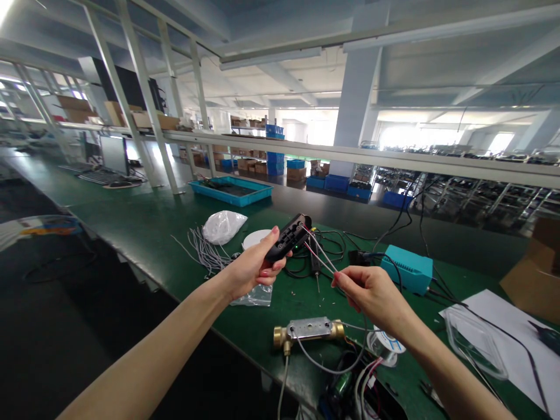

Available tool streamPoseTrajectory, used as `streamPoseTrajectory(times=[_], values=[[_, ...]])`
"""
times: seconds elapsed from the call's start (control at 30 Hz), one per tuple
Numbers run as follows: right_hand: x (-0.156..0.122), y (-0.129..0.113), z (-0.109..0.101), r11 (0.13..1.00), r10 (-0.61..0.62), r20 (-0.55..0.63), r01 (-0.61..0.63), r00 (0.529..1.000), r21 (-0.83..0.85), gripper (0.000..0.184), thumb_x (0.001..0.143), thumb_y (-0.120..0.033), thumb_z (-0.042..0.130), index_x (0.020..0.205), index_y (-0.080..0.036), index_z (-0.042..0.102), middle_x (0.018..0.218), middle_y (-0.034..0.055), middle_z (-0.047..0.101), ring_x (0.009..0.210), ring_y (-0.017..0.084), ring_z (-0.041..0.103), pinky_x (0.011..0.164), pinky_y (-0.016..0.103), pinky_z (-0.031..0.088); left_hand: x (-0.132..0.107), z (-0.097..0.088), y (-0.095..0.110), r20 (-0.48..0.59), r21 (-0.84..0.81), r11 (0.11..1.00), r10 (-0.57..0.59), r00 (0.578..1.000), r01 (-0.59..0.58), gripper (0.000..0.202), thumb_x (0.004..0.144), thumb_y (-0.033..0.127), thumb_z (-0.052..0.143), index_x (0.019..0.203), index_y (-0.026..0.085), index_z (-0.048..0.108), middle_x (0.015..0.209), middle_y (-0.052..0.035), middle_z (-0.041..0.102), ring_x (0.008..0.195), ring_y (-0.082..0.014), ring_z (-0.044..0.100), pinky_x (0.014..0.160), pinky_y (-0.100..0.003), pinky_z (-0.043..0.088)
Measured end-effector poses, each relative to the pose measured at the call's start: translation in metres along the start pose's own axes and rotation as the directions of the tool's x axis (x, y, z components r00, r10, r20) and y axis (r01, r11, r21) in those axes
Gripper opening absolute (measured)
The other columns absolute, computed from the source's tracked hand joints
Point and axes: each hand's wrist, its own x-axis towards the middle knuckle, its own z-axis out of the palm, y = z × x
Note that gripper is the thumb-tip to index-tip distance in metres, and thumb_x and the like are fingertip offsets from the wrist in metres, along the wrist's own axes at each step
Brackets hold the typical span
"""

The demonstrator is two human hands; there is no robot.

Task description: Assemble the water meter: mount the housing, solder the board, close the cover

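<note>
My left hand (247,269) grips a black ribbed plastic housing (287,239) from below. Thin red and white wires (319,255) run from its end to my right hand (371,294), whose finger and thumb pinch them. Below my hands lies a brass pipe fitting (308,331) with a metal plate on top, and a grey wire loops out of it. Behind my left hand are a bundle of grey wires (205,252), a white plastic bag (224,227) and a round white disc (256,238). A teal box (406,268) with a dark cable stands right of my right hand.
The green-topped workbench (131,216) runs far to the left, with a blue tray (231,190), a monitor (114,154) and a keyboard (98,176). A sheet of white paper (503,344) and a clear plastic tray (475,344) lie at right, among dark cables.
</note>
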Motion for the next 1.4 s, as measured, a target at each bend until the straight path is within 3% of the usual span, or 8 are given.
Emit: streamPoseTrajectory(times=[0.4, 0.87, 1.07, 1.4], values=[[0.0017, -0.0008, -0.0025, 1.000, -0.011, 0.036, 0.011, 0.999, -0.011, 0.035, 0.083, -0.043, 0.049, 0.074, -0.015, 0.067, 0.045, -0.0040, 0.045, 0.042, 0.008, 0.037, 0.042, 0.021, 0.025, -0.0024, 0.0019, 0.0007, -0.035, 0.066, 0.998, 0.021, 0.999, -0.019, 0.050, 0.084, 0.061, 0.044, 0.087, 0.013, 0.056, 0.057, 0.0051, 0.039, 0.039, -0.0013, 0.021, 0.032, -0.011, 0.018], [-0.0032, -0.0073, -0.0070, 0.999, -0.038, -0.051, 0.038, 0.998, 0.004, 0.036, 0.082, -0.048, 0.048, 0.072, -0.016, 0.063, 0.047, -0.0042, 0.043, 0.043, 0.009, 0.037, 0.043, 0.022, 0.025, -0.0032, -0.0016, 0.0017, -0.019, 0.022, 1.000, -0.001, 1.000, 0.001, 0.050, 0.085, 0.060, 0.042, 0.089, 0.012, 0.055, 0.057, 0.0051, 0.038, 0.040, -0.0012, 0.019, 0.033, -0.010, 0.017], [-0.0027, -0.0027, -0.0036, 0.983, -0.111, -0.104, 0.094, 0.988, -0.156, 0.040, 0.085, -0.048, 0.045, 0.071, -0.016, 0.064, 0.050, -0.0035, 0.040, 0.046, 0.009, 0.033, 0.044, 0.023, 0.022, -0.0045, -0.0003, 0.0011, 0.001, 0.013, 1.000, -0.015, 1.000, 0.015, 0.051, 0.086, 0.060, 0.042, 0.088, 0.012, 0.056, 0.057, 0.0050, 0.039, 0.040, -0.0006, 0.019, 0.033, -0.010, 0.017], [-0.0050, -0.0056, 0.0012, 0.934, -0.197, -0.060, 0.168, 0.979, -0.316, 0.039, 0.088, -0.042, 0.044, 0.066, -0.015, 0.063, 0.052, -0.0032, 0.040, 0.049, 0.009, 0.029, 0.046, 0.024, 0.020, -0.0055, 0.0018, 0.0020, -0.013, 0.029, 0.999, -0.016, 1.000, 0.016, 0.052, 0.086, 0.061, 0.040, 0.087, 0.011, 0.054, 0.056, 0.0055, 0.038, 0.040, -0.0007, 0.019, 0.033, -0.010, 0.016]])
